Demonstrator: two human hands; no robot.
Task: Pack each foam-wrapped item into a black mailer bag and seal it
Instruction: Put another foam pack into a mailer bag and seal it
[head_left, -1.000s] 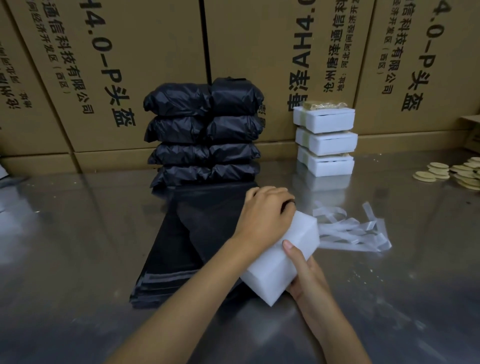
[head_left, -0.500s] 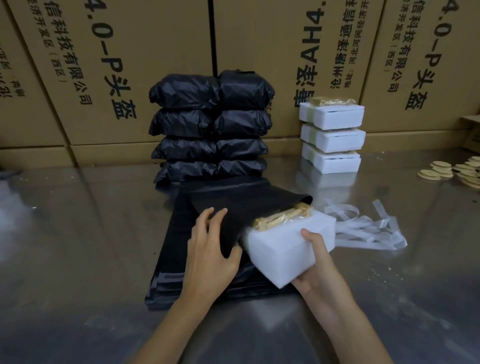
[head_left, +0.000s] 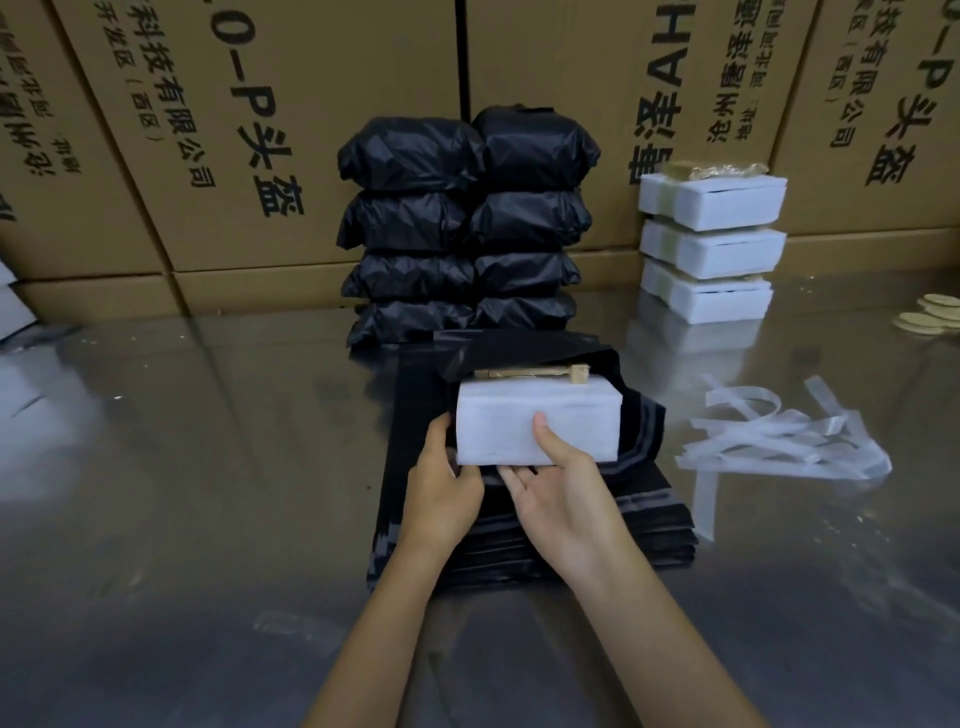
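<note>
A white foam-wrapped item (head_left: 550, 410) with a tan piece on top lies at the centre, its far end inside the open mouth of a black mailer bag (head_left: 519, 348). My right hand (head_left: 566, 493) holds the item, thumb on its near face and fingers underneath. At the item's left corner my left hand (head_left: 441, 488) grips the edge of the bag's mouth, thumb up along the side. The bag lies on a pile of flat black mailer bags (head_left: 649, 525).
Sealed black parcels (head_left: 467, 234) are stacked in two columns behind the bag. Three more foam-wrapped items (head_left: 711, 244) are stacked at the back right. White peeled strips (head_left: 779, 436) lie to the right, tan discs (head_left: 930, 314) at the far right. Cardboard cartons (head_left: 260, 130) wall off the steel table (head_left: 182, 441).
The foam-wrapped item has turned square to me and slid into the bag's mouth. My left hand moved from the bag's top to the item's left corner; my right hand shifted under its near face.
</note>
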